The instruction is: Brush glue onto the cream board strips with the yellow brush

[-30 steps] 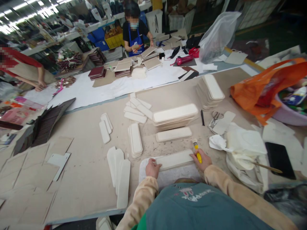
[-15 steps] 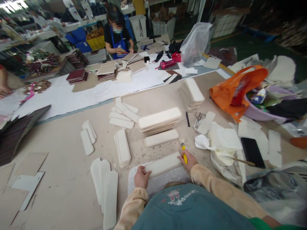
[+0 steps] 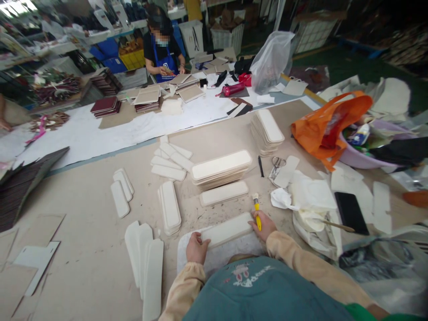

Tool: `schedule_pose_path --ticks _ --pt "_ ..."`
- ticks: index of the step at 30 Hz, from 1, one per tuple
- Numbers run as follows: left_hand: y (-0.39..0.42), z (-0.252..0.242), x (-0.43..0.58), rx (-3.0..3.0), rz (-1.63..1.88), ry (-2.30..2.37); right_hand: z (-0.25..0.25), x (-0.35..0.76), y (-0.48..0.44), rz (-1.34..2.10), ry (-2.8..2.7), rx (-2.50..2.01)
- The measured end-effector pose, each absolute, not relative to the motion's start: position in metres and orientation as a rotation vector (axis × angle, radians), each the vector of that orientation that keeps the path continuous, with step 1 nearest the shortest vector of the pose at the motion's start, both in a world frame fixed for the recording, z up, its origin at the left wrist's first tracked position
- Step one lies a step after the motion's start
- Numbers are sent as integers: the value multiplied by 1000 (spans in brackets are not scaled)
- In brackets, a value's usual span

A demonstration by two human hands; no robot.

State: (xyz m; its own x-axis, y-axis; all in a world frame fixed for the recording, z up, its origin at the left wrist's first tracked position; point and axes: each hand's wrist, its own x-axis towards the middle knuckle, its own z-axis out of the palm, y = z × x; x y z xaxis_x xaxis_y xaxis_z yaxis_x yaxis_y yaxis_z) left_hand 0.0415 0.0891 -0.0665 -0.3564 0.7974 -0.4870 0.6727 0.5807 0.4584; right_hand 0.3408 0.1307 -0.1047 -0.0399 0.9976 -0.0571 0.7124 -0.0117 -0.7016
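A long cream panel with rounded corners (image 3: 228,230) lies in front of me on a white cloth (image 3: 183,249). My left hand (image 3: 197,248) is closed at the panel's left end, thumb and fingers on its edge. At the opposite end, my right hand (image 3: 264,226) holds a yellow-handled brush (image 3: 257,209), bristles pointing away from me, while its fingertips touch the panel's corner. Just beyond lies another cream panel (image 3: 224,193), and behind that a stack of similar panels (image 3: 221,167). Longer cream strips (image 3: 152,272) fan out left of my left hand.
Right of my hands stand a bag-lined container with a stick (image 3: 314,196), a black phone (image 3: 351,212) and scissors (image 3: 277,162). Farther right are an orange bag (image 3: 329,125) and a purple basin (image 3: 364,156). A co-worker (image 3: 163,49) sits across the table. More panel stacks (image 3: 170,207) lie leftward.
Both hands stay at the ends of the panel with almost no movement. The whole view has shifted by a few pixels.
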Motion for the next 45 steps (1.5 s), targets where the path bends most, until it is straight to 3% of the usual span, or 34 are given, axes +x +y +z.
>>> schedule_pose_path --ticks 6,18,28,36,41,45 --pt "87 -66 44 1153 282 2130 -107 341 132 893 -1786 -1767" --pt "75 -69 48 806 715 1927 -99 348 120 868 -1690 -1744" --pt "97 13 83 501 1150 1342 -65 355 106 1033 -1445 -1569" --pt "118 92 105 468 1053 1213 -42 335 104 1450 -1070 -1252" --pt "118 103 103 436 1149 1116 -23 328 103 1625 -861 -1213" --pt "115 86 98 288 1235 1090 -10 331 99 1508 -845 -1383"
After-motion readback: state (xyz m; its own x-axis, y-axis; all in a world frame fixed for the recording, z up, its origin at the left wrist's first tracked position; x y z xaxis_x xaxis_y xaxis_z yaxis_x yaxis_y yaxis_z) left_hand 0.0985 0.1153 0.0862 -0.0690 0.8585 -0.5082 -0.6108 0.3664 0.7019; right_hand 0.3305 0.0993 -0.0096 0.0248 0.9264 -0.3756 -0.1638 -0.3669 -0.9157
